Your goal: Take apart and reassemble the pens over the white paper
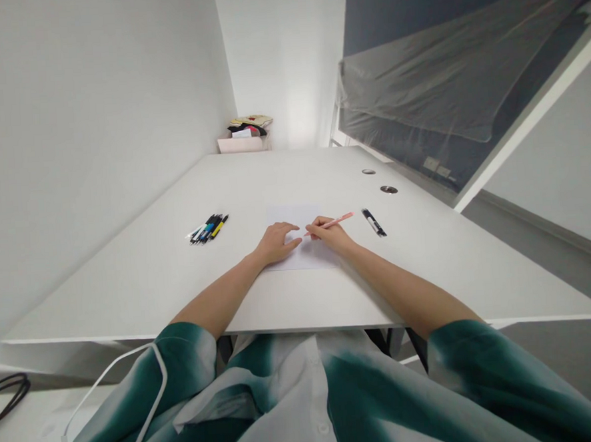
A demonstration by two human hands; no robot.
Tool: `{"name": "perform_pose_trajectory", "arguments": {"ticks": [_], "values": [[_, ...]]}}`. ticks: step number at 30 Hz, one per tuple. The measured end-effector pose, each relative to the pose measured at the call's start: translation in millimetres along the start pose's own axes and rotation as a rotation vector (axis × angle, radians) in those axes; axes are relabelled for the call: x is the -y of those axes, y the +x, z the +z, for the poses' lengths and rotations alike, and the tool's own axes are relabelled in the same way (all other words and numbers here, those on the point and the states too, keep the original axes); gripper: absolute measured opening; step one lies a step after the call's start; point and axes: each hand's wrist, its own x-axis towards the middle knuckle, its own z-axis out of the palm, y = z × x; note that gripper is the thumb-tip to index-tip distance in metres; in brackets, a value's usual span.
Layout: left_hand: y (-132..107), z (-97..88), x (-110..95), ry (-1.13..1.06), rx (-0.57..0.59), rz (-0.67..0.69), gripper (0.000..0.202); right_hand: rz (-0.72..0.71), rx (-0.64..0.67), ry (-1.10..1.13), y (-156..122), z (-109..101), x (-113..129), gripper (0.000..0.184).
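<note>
A pink pen (338,220) is gripped in my right hand (320,227), its tip down close to a white sheet of paper (302,259). My left hand (277,242) lies on the sheet's left side, fingers apart and thumb stretched toward the pen tip, holding nothing. Any marks on the paper are too faint to make out. To the right of my right hand lie a couple of dark pens (374,223) side by side. Off to the left rests a bunch of several pens (208,229), in black, blue, white and yellow.
The white table (301,307) runs away from me along the left wall. Two round fittings (388,190) sit in its right side. A box (243,144) of folded items stands at the far end. A dark panel (417,80) under plastic film rises at right.
</note>
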Motion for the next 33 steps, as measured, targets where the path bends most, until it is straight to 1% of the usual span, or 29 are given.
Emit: {"name": "perform_pose_trajectory", "arguments": {"ticks": [3, 5, 7, 9, 11, 14, 16, 18, 23, 27, 30, 33], "values": [[3.3, 2.7, -9.8, -0.063, -0.006, 0.092, 0.026, -0.015, 0.065, 0.041, 0.3, 4.6, -3.3, 0.033], [4.4, 3.5, -11.6, -0.064, -0.001, 0.119, 0.024, -0.006, 0.104, 0.08, 1.6, 7.4, -7.2, 0.034], [4.5, 3.2, -9.5, -0.04, -0.004, 0.121, 0.024, 0.033, 0.133, 0.154, 3.5, 7.9, -9.9, 0.037], [3.7, 1.8, -4.6, -0.004, -0.01, 0.093, 0.023, 0.119, 0.139, 0.271, 5.5, 5.2, -9.3, 0.043], [2.6, 0.1, 1.2, 0.035, -0.013, 0.034, 0.023, 0.223, 0.136, 0.412, 6.7, -0.7, -5.5, 0.051], [1.7, -1.7, 7.4, 0.078, -0.017, -0.058, 0.023, 0.306, 0.164, 0.641, 6.2, -11.1, 2.4, 0.064], [1.8, -1.9, 8.7, 0.092, -0.02, -0.093, 0.023, 0.328, 0.17, 0.74, 5.0, -15.7, 5.7, 0.064], [2.2, -1.5, 8.0, 0.097, -0.027, -0.106, 0.023, 0.333, 0.168, 0.779, 4.3, -17.3, 6.1, 0.06], [2.5, -0.8, 3.9, 0.1, -0.066, -0.104, 0.024, 0.311, 0.147, 0.803, 5.5, -16.3, 2.2, 0.054], [1.7, -4.7, 5.9, 0.119, -0.058, -0.109, 0.024, 0.284, 0.203, 0.768, 5.9, -19.8, 3.3, 0.05], [0.4, -10.9, 10.8, 0.157, -0.043, -0.105, 0.021, 0.257, 0.279, 0.644, 4.8, -24.7, 5.8, 0.041], [-0.4, -16.2, 14.3, 0.221, -0.029, -0.085, 0.019, 0.23, 0.338, 0.377, 2.1, -28.3, 9.3, 0.026]]}}
